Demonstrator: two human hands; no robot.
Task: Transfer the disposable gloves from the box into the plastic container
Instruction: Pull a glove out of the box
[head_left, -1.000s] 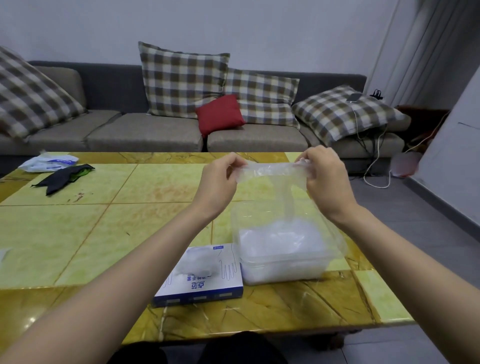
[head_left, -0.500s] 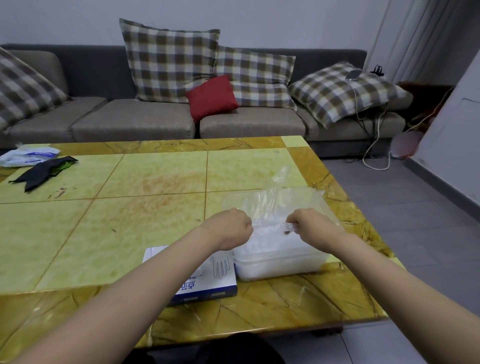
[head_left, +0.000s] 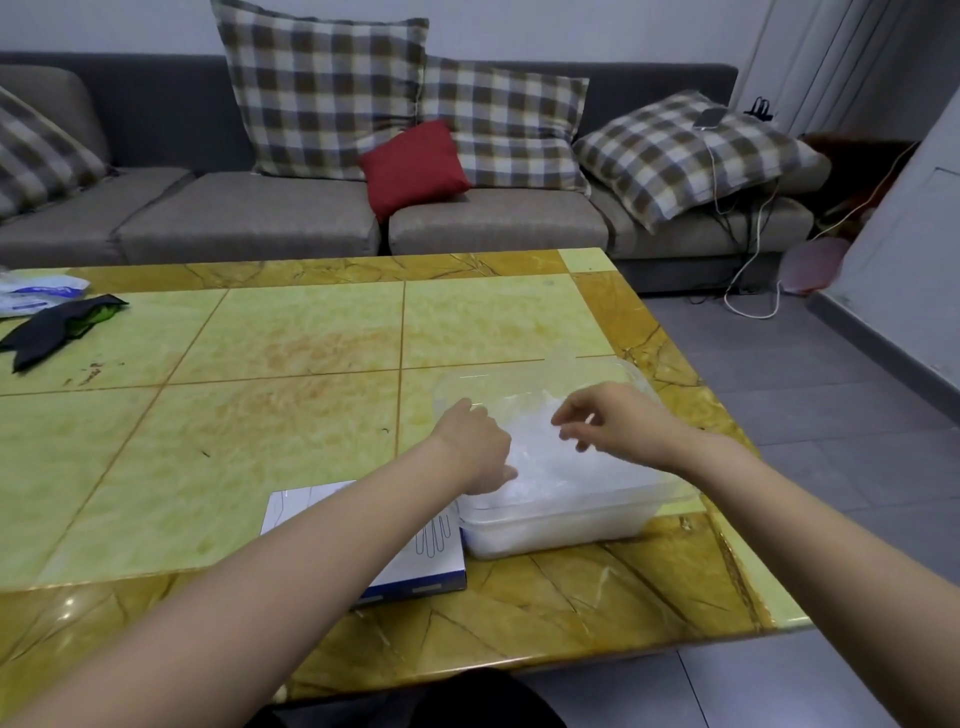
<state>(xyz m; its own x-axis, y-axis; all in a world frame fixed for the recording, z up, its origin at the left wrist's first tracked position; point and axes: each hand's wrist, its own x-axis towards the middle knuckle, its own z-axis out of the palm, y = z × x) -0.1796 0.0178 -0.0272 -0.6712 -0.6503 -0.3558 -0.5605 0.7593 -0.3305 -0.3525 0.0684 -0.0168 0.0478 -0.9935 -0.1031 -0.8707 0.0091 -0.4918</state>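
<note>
Two hands over container (head_left: 550, 535): right hand (head_left: 618, 423) loose-fingered, left hand (head_left: 475, 447) grip unclear; box (head_left: 436, 564) under left forearm.

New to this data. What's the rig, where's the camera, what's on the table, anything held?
No machine here: a person works with bare hands, and the one camera sits on their head, looking forward and down. On the table stand a clear plastic container holding a pile of gloves and, left of it, a flat glove box partly under the left forearm. The left hand reaches into the pile; its fingers are hidden, so I cannot tell a grip. The right hand hovers above, loosely open, holding nothing. Far left lie a black cloth and a white packet.
</note>
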